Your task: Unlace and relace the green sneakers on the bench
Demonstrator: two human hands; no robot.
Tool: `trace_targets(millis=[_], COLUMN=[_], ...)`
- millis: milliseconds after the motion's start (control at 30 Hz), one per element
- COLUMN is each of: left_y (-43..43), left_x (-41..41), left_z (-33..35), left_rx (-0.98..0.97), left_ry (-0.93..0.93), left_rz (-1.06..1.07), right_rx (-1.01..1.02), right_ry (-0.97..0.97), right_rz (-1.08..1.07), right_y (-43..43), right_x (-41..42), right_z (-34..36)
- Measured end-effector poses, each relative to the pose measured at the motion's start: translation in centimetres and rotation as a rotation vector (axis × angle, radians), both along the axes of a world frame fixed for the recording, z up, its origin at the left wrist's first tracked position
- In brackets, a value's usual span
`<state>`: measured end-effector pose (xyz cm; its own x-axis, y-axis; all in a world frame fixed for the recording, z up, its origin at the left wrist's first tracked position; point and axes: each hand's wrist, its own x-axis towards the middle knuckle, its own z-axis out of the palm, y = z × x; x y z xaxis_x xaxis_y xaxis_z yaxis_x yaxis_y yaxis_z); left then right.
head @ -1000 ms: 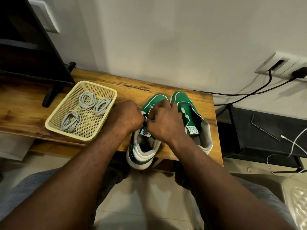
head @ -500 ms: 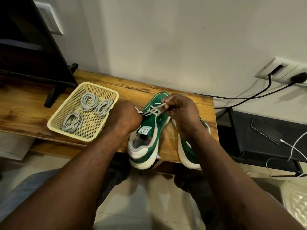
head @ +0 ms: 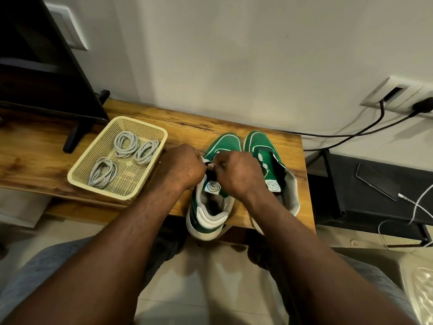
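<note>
The left hand (head: pixel 181 165) and the right hand (head: pixel 236 172) were held close together, knuckles almost touching, over the lacing area of the first sneaker (head: pixel 219 146). The fingers of both hands were curled inward, but they were hidden behind the backs of the hands, so it could not be told whether anything was pinched between them. The first sneaker was seen with a green upper edged by thin white lines, a white sole, a pale padded collar and a round label on its tongue. Its toe was pointed toward the wall and its heel was hanging over the front edge of the wooden bench (head: pixel 187 124). The second sneaker (head: pixel 260 146), of the same green and white, was placed just beside it on the right, with its tongue and grey lining laid open. To the left of the hands, a cream mesh basket (head: pixel 77 181) was set on the bench, and three coiled grey laces (head: pixel 126 144) were kept in it. A black screen (head: pixel 46 78) was standing further left. On the right, black cables (head: pixel 351 132) were plugged into a wall socket (head: pixel 398 95), and a phone (head: pixel 377 181) was lying on a low black shelf (head: pixel 339 174).
</note>
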<state>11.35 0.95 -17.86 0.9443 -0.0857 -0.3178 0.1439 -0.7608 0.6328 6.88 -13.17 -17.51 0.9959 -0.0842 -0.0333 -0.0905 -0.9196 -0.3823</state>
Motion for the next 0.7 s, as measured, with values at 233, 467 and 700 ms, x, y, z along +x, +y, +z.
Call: trace_targets(millis=[233,467,700], left_y=[-0.2,-0.3,-0.2], left_x=[-0.4,-0.3,-0.1], left_z=[1.1,0.6,0.1], left_rx=[0.131,0.103,0.067], left_ry=[-0.064,-0.052,-0.043], left_rz=[-0.070,-0.051,-0.047], right_rx=[0.789,1.192,-0.031], right_ry=[-0.127,-0.150,0.092], right_rz=[-0.225,-0.380,0.040], right_y=[-1.3,-1.5,0.3], right_x=[0.2,0.2,-0.6], right_z=[3.4,4.9,1.1])
